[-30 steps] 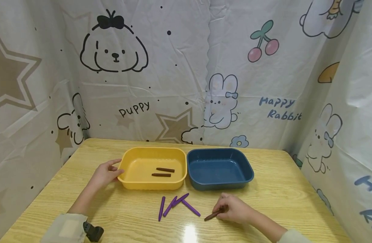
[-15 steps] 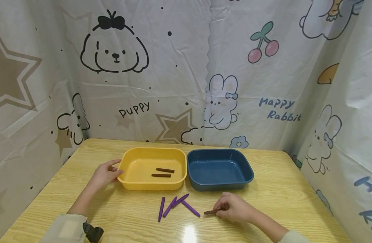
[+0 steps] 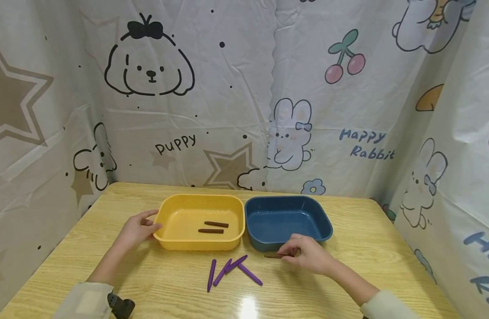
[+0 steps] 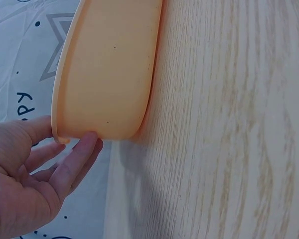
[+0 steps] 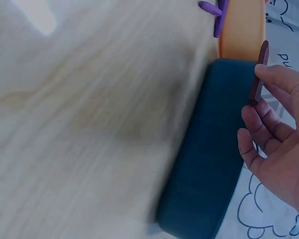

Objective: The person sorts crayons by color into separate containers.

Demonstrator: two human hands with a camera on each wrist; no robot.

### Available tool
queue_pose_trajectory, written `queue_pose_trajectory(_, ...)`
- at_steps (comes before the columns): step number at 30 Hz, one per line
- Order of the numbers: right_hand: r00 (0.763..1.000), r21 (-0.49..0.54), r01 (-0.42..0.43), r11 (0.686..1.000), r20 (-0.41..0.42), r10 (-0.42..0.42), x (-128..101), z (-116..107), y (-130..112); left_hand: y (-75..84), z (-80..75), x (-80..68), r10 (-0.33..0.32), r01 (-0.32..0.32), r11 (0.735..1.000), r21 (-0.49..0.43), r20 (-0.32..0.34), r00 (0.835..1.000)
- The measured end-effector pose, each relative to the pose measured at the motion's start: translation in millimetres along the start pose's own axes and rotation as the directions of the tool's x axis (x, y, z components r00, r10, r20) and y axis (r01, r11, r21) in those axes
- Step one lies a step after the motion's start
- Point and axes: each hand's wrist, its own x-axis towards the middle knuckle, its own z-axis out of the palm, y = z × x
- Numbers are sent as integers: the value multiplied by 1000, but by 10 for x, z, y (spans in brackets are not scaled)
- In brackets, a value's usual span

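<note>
My left hand (image 3: 136,229) holds the left end of a yellow plastic tray (image 3: 200,244); in the left wrist view the thumb lies at its rim and the fingers touch the outer wall. Two brown crayons (image 3: 211,231) lie inside that tray. Between thumb and fingers, my right hand (image 3: 308,254) pinches another brown crayon (image 5: 263,55), raised off the table in front of the dark blue tray (image 3: 268,246). No crayons show inside the blue tray. Several purple crayons (image 3: 211,275) lie on the table before the trays, some of them touching.
The two trays stand side by side on a wood-grain table (image 3: 168,283). A cartoon-printed curtain (image 3: 236,110) closes off the back and both sides.
My right hand has lifted the brown crayon from the table and moved it forward, up to the blue tray's front wall. The left hand stays at the yellow tray.
</note>
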Motion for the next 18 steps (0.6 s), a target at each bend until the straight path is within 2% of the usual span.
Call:
queue_pose_trajectory(5, 999, -30, 14, 999, -31, -14, 101, -48, -35, -7, -7, 4, 5, -5, 1000, -3, 0, 1000)
queue_pose_trajectory(18, 995, -138, -27, 990, -97, 14, 445, -102, -160, 5, -2, -11, 6, -6, 1000, 4, -2, 1000)
